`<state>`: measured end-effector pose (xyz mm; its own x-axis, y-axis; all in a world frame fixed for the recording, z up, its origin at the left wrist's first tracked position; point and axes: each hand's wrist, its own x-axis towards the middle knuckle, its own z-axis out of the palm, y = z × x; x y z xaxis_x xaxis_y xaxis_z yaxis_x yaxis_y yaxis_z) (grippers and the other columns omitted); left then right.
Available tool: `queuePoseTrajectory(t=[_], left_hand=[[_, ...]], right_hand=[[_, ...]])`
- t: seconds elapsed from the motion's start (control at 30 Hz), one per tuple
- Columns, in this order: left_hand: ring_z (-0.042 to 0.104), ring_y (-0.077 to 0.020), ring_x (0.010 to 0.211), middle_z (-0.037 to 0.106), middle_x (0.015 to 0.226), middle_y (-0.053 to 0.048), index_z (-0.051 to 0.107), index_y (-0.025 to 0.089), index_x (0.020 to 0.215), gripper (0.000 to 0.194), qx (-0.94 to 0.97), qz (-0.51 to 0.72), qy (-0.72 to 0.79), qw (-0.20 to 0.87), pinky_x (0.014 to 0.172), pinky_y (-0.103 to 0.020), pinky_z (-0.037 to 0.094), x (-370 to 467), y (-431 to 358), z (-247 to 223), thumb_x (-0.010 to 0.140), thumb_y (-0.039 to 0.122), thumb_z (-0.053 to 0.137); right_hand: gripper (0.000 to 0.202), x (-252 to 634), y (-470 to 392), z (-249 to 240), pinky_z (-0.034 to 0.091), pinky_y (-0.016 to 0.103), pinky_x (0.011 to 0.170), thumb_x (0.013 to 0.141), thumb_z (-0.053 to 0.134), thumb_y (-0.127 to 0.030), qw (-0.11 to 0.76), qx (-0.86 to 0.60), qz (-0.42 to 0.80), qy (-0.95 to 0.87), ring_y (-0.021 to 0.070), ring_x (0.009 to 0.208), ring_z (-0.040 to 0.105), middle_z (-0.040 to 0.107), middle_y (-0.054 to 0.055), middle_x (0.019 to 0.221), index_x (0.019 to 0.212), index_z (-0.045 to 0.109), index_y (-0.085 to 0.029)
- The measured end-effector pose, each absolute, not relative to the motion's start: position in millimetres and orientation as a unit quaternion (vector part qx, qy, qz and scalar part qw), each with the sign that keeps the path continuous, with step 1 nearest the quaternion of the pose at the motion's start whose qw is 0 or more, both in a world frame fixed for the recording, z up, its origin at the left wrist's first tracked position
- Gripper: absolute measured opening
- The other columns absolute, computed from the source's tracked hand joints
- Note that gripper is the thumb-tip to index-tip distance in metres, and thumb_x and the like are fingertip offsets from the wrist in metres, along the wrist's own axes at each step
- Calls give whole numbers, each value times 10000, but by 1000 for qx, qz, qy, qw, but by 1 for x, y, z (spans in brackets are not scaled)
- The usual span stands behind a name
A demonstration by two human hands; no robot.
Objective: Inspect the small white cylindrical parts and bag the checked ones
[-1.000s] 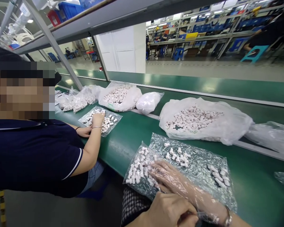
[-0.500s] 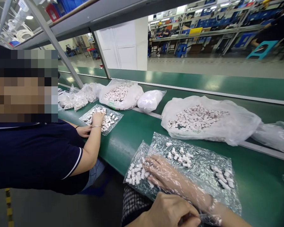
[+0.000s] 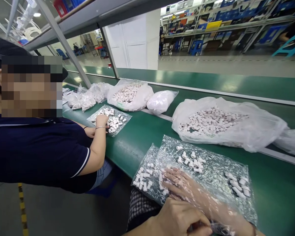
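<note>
My right hand reaches inside a clear plastic bag, its fingers stretched out beside small white plastic fittings at the bag's far left end. In front of it, my left hand is closed, with curled fingers pinching the edge of the bag near my right forearm; the fingertips are partly hidden. Under and beyond this bag lies another clear plastic sheet or bag. On it are a group of white tee-like fittings and a smaller group of longer white fittings.
A large open bag of white fittings lies behind my hands. Further left are another open bag and a closed white bag. A co-worker at my left handles fittings on a clear bag. A metal post rises from the green bench.
My right hand has drawn back slightly to the right inside the bag, away from the fittings at its left end. My left hand keeps its pinch. The whole view has shifted a little.
</note>
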<state>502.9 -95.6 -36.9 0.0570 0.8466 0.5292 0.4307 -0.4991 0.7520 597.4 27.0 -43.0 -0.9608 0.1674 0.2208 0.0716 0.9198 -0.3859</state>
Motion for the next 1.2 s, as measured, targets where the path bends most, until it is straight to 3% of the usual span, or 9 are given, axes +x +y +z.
queuePoseTrajectory(t=[0.1,0.17,0.3,0.37,0.5,0.67,0.93,1.2], left_hand=[[703,-130,635,724,690,-26,683,166,987,376,714,510,437,197,643,-194,545,497,-99,-37,985,480,476],[709,-152,701,736,757,-46,660,170,1039,358,715,532,431,141,691,-228,555,485,-107,-35,979,478,486],[661,-183,730,718,815,-79,634,164,1062,194,670,518,531,-23,688,-311,556,438,-142,-39,928,222,508],[653,-189,788,707,840,-77,638,154,1062,229,627,479,608,-85,725,-329,557,410,-164,-50,868,78,543],[645,-206,924,729,1000,-87,665,162,1100,286,607,392,673,-157,813,-351,558,372,-191,-77,856,31,592],[622,-229,1093,726,1184,-78,650,166,1179,300,657,324,662,-158,923,-387,549,357,-186,-89,890,94,609],[611,-230,1158,727,1207,-69,656,174,1166,270,703,282,639,-131,981,-400,547,341,-171,-82,900,139,624],[611,-232,1145,732,1191,-63,657,173,1162,281,692,289,650,-122,960,-395,548,337,-170,-76,887,128,628]], right_hand=[[702,617,30,-49,402,489,1169,920,530,-200,116,-19,99,-988,302,1354,483,403,-25,1545,1558,280,-353],[701,621,31,-52,396,525,1172,933,542,-262,119,-27,70,-990,335,1361,466,387,-2,1553,1569,255,-327],[708,620,32,-57,388,526,1181,930,554,-357,121,-25,31,-992,336,1365,462,401,25,1549,1572,258,-311],[719,621,33,-59,395,516,1178,924,549,-374,124,-24,-4,-992,329,1355,477,407,38,1547,1575,253,-298],[719,627,30,-59,414,501,1162,920,539,-412,137,-27,-35,-990,322,1349,486,423,34,1538,1575,265,-296],[673,636,25,-63,479,459,1099,915,542,-418,157,-50,-50,-985,313,1355,477,439,-2,1536,1549,341,-314],[643,651,25,-78,331,581,1164,927,536,-374,132,-47,-67,-988,329,1372,454,410,28,1559,1538,352,-296],[637,655,28,-80,453,581,1066,935,559,-371,111,-42,-63,-991,353,1378,441,380,58,1575,1534,362,-277]])
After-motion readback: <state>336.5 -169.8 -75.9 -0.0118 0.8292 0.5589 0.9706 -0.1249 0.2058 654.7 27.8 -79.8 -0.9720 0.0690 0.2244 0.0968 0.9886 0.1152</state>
